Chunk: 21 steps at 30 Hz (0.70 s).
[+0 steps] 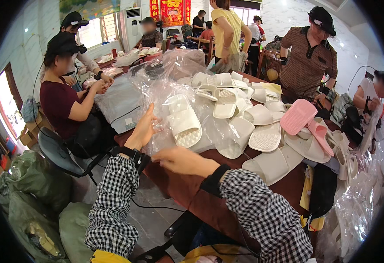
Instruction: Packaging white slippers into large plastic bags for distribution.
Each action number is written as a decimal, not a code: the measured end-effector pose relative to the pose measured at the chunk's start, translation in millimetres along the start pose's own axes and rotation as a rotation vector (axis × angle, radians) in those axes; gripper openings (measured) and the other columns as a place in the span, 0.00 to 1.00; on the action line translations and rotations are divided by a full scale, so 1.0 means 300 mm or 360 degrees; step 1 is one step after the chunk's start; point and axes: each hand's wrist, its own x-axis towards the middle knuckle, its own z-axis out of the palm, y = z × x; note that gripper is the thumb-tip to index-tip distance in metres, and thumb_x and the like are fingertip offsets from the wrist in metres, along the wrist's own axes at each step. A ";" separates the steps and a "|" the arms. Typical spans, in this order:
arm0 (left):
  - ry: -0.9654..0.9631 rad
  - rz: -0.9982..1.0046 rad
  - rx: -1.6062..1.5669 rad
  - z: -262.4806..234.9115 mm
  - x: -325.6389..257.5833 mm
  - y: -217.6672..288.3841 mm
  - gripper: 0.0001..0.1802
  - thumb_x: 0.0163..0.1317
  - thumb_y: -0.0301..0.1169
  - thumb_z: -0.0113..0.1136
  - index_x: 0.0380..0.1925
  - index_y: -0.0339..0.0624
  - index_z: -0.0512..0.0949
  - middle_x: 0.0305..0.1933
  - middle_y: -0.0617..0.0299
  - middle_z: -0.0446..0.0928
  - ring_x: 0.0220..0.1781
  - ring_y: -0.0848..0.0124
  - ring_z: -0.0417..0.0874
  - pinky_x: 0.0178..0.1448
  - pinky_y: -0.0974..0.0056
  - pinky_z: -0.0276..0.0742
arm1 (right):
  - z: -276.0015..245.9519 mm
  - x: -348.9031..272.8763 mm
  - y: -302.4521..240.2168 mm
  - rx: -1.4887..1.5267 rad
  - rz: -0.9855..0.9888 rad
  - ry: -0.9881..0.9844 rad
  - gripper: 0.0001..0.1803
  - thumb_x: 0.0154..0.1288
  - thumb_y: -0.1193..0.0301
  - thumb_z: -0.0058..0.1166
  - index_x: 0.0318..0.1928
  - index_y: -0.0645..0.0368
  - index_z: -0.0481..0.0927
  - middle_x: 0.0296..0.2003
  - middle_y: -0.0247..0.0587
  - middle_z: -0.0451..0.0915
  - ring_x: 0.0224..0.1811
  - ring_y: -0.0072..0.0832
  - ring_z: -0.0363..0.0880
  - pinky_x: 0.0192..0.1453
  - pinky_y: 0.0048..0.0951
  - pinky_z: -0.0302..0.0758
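A pair of white slippers lies stacked on clear plastic bags at the table's near left. My left hand is raised beside the pair, fingers stretched out and thumb up, against the edge of the clear plastic. Nothing shows in its palm. My right hand hovers over the table edge just below the slippers, its fingers loosely bent toward the left and a little blurred. I see no object in it. To the right spreads a heap of white slippers, with a pink slipper on top.
The dark red tabletop shows along the near edge. Stuffed green sacks stand on the floor at left, near a chair. Crumpled clear plastic hangs at right. Several people work around the tables, one person across at right.
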 end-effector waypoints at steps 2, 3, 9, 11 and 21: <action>0.0110 -0.0005 0.0069 -0.032 -0.023 -0.008 0.41 0.67 0.22 0.39 0.78 0.53 0.39 0.79 0.49 0.39 0.61 0.59 0.72 0.62 0.52 0.77 | -0.083 0.032 -0.010 -0.0135 0.0569 0.0052 0.09 0.56 0.75 0.57 0.39 0.62 0.81 0.41 0.46 0.82 0.46 0.46 0.80 0.47 0.44 0.78; 0.0087 -0.0002 0.0060 -0.006 -0.017 -0.012 0.41 0.67 0.22 0.39 0.78 0.53 0.39 0.79 0.49 0.39 0.61 0.59 0.72 0.62 0.52 0.77 | -0.145 0.038 -0.001 -0.0355 0.0770 0.0159 0.11 0.55 0.76 0.57 0.41 0.63 0.81 0.46 0.46 0.81 0.50 0.45 0.79 0.49 0.43 0.78; 0.0183 0.0226 -0.0462 -0.061 -0.043 -0.025 0.46 0.57 0.14 0.42 0.77 0.48 0.45 0.74 0.57 0.56 0.47 0.68 0.80 0.58 0.54 0.83 | -0.180 0.053 0.126 -0.1078 0.0413 0.0093 0.39 0.52 0.79 0.58 0.69 0.58 0.65 0.66 0.42 0.67 0.54 0.43 0.74 0.51 0.40 0.79; 0.0161 0.0236 -0.0466 -0.059 -0.044 -0.040 0.44 0.57 0.15 0.42 0.77 0.46 0.49 0.68 0.59 0.66 0.45 0.72 0.81 0.58 0.54 0.83 | -0.190 0.055 0.154 -0.1270 0.0336 0.0104 0.44 0.52 0.80 0.58 0.72 0.57 0.60 0.67 0.46 0.66 0.51 0.43 0.77 0.47 0.39 0.81; 0.0225 0.0050 -0.0238 -0.082 -0.072 -0.100 0.39 0.61 0.17 0.41 0.75 0.39 0.49 0.71 0.54 0.64 0.54 0.63 0.82 0.63 0.48 0.80 | -0.367 -0.012 0.124 -0.1398 0.0290 0.0222 0.49 0.56 0.67 0.62 0.76 0.58 0.51 0.73 0.56 0.56 0.36 0.38 0.84 0.34 0.37 0.82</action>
